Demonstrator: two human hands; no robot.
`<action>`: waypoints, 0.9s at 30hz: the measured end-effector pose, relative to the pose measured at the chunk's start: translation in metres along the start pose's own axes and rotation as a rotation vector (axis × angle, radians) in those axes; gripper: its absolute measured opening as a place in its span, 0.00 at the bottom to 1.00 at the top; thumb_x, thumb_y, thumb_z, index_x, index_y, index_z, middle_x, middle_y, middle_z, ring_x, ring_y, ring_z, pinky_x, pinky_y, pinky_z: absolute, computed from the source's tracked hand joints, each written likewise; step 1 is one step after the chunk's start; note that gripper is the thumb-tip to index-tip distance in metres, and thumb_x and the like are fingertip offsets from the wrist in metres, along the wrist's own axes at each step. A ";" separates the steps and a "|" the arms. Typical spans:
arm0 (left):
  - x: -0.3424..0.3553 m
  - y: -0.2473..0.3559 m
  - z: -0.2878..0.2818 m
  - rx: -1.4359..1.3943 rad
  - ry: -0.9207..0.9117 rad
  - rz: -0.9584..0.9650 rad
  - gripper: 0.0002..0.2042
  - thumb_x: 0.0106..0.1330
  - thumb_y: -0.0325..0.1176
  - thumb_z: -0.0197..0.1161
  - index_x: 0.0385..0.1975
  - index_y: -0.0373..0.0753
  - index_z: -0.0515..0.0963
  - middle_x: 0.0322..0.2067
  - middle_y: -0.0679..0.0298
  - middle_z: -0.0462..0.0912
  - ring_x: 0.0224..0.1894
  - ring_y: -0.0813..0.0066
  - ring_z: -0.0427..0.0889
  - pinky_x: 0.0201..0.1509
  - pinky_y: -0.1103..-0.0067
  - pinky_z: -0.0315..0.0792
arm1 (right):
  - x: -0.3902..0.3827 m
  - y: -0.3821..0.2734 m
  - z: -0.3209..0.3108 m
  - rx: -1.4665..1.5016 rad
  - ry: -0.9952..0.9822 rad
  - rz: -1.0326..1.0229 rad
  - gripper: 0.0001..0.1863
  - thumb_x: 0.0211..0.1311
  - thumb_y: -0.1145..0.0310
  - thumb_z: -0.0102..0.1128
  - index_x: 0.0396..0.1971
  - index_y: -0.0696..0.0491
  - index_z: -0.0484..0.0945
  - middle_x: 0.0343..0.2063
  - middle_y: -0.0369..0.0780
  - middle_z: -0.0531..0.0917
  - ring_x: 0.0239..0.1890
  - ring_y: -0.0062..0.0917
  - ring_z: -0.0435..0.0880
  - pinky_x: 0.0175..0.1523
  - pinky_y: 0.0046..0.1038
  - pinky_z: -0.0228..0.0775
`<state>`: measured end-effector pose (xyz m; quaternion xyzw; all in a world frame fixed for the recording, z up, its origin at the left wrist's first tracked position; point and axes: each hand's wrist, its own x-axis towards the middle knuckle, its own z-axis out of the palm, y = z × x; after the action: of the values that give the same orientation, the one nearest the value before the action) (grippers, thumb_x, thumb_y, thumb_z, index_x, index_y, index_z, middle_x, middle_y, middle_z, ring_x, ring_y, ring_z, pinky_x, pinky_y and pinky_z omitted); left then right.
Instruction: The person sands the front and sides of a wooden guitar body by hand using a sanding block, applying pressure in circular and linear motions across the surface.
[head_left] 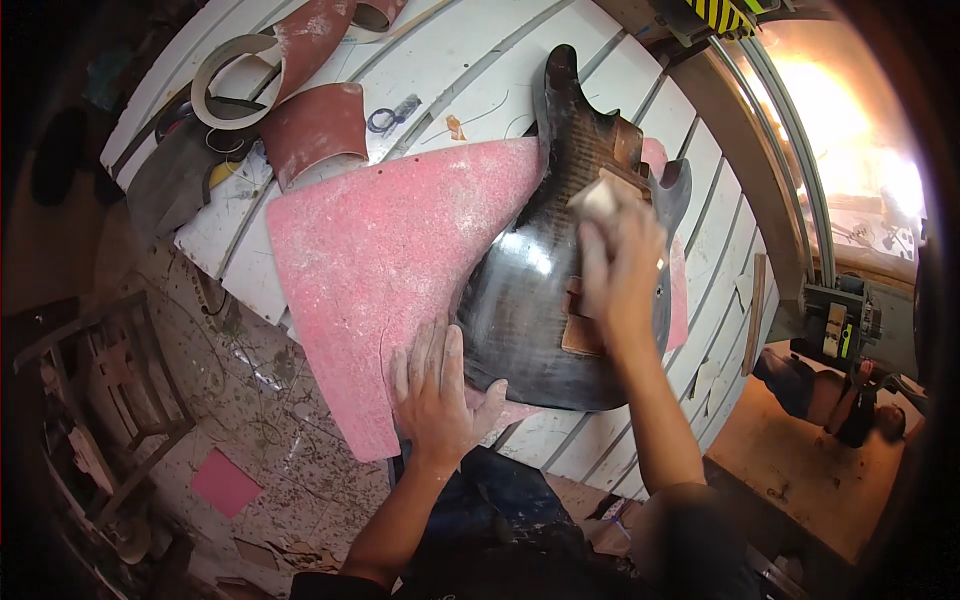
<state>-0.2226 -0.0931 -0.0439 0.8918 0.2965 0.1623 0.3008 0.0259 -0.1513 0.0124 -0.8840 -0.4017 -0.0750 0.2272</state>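
A dark brown, glossy electric guitar body lies on a dusty pink sheet, its long horn pointing away from me. Bare wood shows in its cut-out cavities. My right hand, blurred by motion, grips a small pale block against the upper part of the body; I cannot make out the block's exact kind. At the near left edge of the body, my left hand rests with fingers stretched out on the pink sheet, its thumb spread toward the guitar.
The white slatted table carries curled reddish-brown abrasive sheets at the far left. A wooden strip lies along its right edge. A metal frame stands on the littered floor at left. Another person is at the right.
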 end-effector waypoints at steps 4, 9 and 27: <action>-0.004 0.000 0.001 0.017 -0.011 -0.005 0.42 0.66 0.54 0.67 0.72 0.28 0.68 0.69 0.42 0.74 0.73 0.42 0.70 0.79 0.47 0.52 | -0.063 -0.037 -0.016 0.092 -0.144 -0.108 0.12 0.62 0.71 0.71 0.45 0.48 0.86 0.63 0.49 0.80 0.60 0.47 0.78 0.64 0.45 0.61; -0.003 0.003 0.001 0.013 0.016 -0.031 0.39 0.67 0.55 0.65 0.72 0.34 0.70 0.69 0.49 0.76 0.74 0.52 0.72 0.79 0.51 0.54 | 0.007 -0.007 -0.001 0.014 -0.046 -0.147 0.10 0.64 0.71 0.69 0.45 0.48 0.87 0.63 0.46 0.82 0.59 0.48 0.79 0.63 0.48 0.65; 0.000 0.000 0.000 -0.014 -0.014 -0.056 0.40 0.65 0.56 0.67 0.72 0.35 0.71 0.69 0.50 0.77 0.74 0.52 0.72 0.79 0.52 0.54 | -0.005 -0.035 0.014 0.050 -0.056 -0.109 0.12 0.61 0.74 0.69 0.44 0.47 0.87 0.63 0.45 0.81 0.59 0.48 0.76 0.62 0.49 0.66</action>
<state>-0.2227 -0.0936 -0.0437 0.8822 0.3178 0.1496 0.3137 -0.0040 -0.1278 0.0101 -0.8566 -0.4569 -0.0524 0.2337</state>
